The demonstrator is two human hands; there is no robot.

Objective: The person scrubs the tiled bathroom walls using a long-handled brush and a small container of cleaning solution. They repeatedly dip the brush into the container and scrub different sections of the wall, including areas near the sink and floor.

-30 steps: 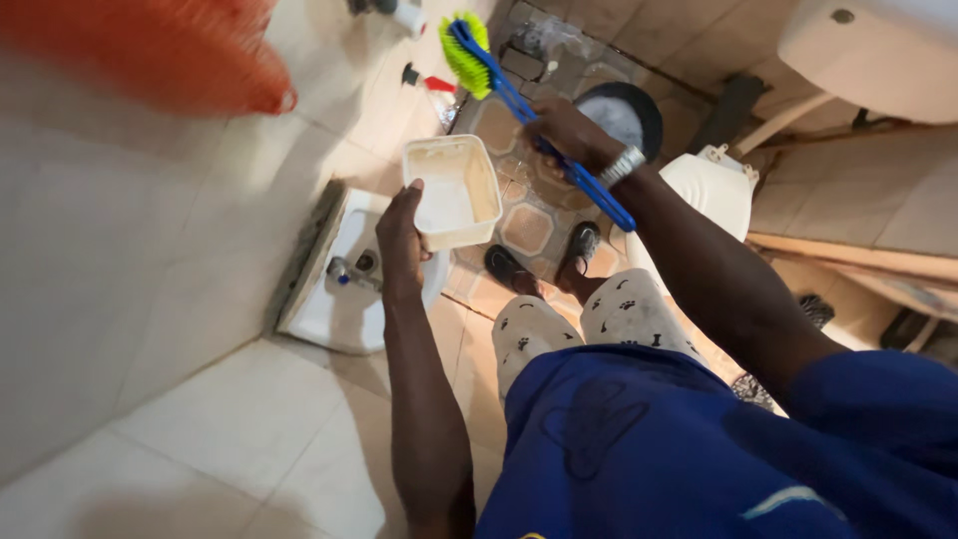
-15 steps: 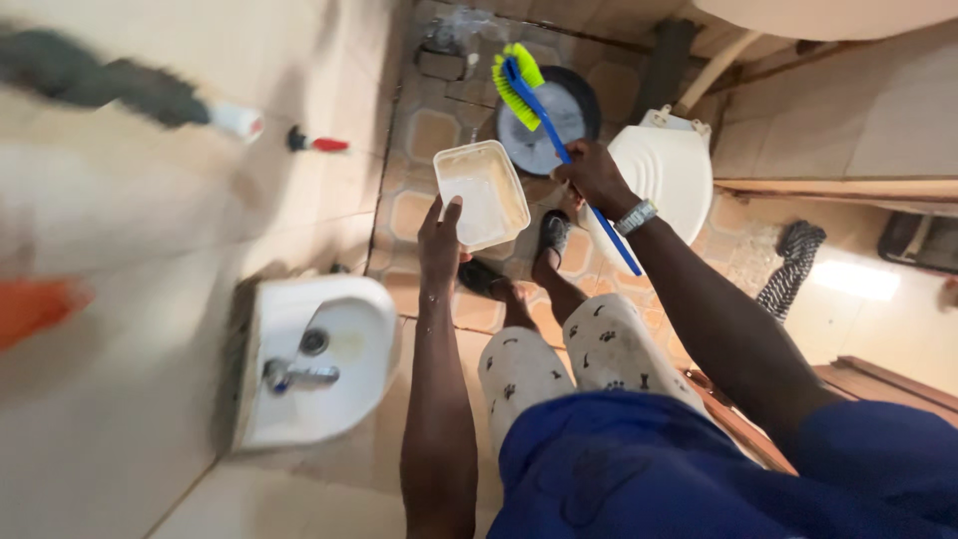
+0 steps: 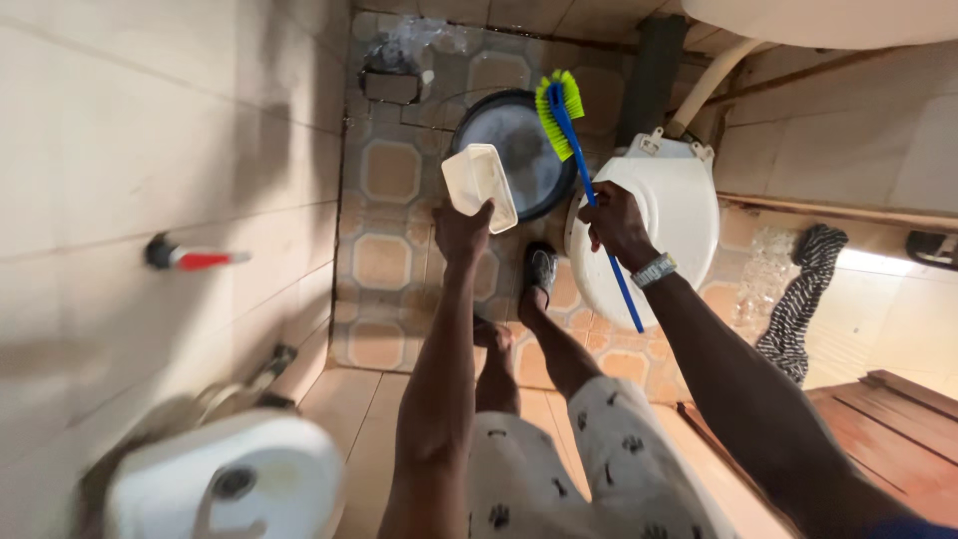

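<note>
Hands, two: one tub [image 3: 479, 186], one brush [image 3: 587, 180].

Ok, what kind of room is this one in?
A small tiled bathroom, most likely. A white toilet with its lid down stands ahead, a white washbasin hangs on the tiled wall, and the right hand holds a blue-handled brush.

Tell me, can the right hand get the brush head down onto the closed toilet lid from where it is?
Probably yes. The right hand grips the blue brush directly over the toilet lid, its green bristles raised above the dark basin. Nothing lies between brush and lid.
</note>
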